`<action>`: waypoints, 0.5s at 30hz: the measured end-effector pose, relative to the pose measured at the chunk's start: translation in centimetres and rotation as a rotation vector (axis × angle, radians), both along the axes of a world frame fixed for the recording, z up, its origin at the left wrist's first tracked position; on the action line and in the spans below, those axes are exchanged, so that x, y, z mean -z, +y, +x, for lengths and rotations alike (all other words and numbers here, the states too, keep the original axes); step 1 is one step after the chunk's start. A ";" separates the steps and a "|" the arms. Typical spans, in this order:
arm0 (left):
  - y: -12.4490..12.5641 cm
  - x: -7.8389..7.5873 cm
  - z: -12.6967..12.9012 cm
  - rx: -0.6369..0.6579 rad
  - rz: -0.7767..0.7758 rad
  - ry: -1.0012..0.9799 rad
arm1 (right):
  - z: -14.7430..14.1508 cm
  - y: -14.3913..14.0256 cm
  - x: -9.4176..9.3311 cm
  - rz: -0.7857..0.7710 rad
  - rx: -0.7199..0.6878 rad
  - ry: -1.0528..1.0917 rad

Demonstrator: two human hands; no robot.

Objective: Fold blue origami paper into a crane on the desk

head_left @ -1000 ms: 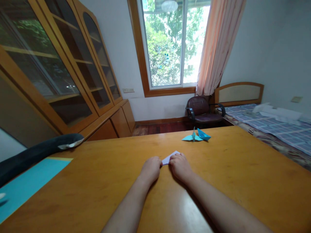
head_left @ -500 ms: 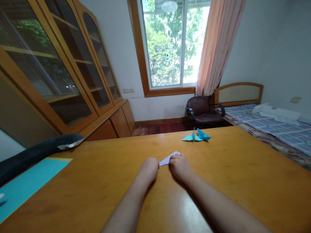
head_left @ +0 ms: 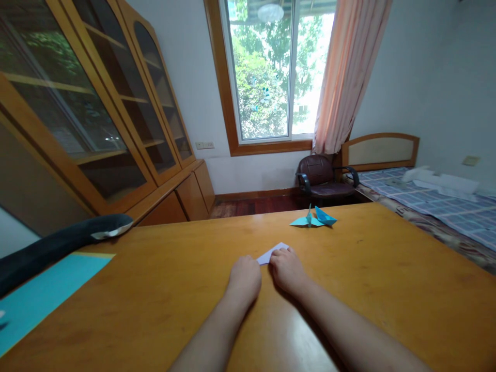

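A small folded piece of pale paper (head_left: 272, 252) lies flat on the wooden table (head_left: 387, 289). My left hand (head_left: 245, 279) rests with its fingertips on the paper's near left corner. Right beside it, my right hand (head_left: 287, 268) presses down on the paper's right part and hides most of it. Only a pointed white tip shows between and beyond the fingers. Farther back on the table sit a folded blue paper crane (head_left: 308, 220) and a blue paper boat (head_left: 325, 216), touching each other.
A turquoise sheet (head_left: 42, 294) lies at the table's left edge under a dark padded object (head_left: 62, 240). Glass-fronted wooden cabinets (head_left: 89, 113) stand at left. Beyond the table are a window, a brown armchair (head_left: 323, 178) and a bed (head_left: 437, 201) at right.
My left hand slid a little left and back along the paper's edge, then returned right against my right hand. The right hand and the paper stayed in place.
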State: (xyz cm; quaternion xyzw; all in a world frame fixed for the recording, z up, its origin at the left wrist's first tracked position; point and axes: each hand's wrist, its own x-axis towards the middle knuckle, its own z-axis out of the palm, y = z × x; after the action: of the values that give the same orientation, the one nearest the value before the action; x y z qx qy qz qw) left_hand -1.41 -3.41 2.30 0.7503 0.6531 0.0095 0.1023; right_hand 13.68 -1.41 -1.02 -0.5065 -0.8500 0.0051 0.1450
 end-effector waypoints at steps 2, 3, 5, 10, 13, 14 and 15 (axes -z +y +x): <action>-0.3 -0.3 1.0 0.062 0.042 0.139 | -0.1 -0.2 -0.2 -0.013 0.004 -0.007; -0.5 -0.4 1.5 0.077 0.055 0.157 | -0.2 -0.2 -0.3 -0.020 0.004 -0.007; -0.7 -0.5 2.2 0.106 0.067 0.166 | -0.3 -0.5 -0.6 -0.038 -0.002 -0.004; -1.0 -0.4 2.8 0.170 0.049 0.182 | -0.5 -1.6 -0.9 -0.140 -0.013 -0.015; -0.9 -0.2 2.7 0.187 0.052 0.187 | -0.7 -2.2 -0.7 -0.233 -0.001 -0.030; -0.9 -0.2 2.6 0.188 0.054 0.185 | -0.7 -2.3 -0.7 -0.260 0.004 -0.036; -0.8 -0.1 2.6 0.186 0.056 0.183 | -0.8 -2.5 -0.7 -0.280 0.010 -0.040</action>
State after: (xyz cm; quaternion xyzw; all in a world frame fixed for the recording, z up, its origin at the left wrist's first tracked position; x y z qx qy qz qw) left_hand 1.21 -4.24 2.42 0.8080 0.5866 -0.0501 0.0219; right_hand 12.91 -3.86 -0.37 -0.5259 -0.8411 0.1130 0.0558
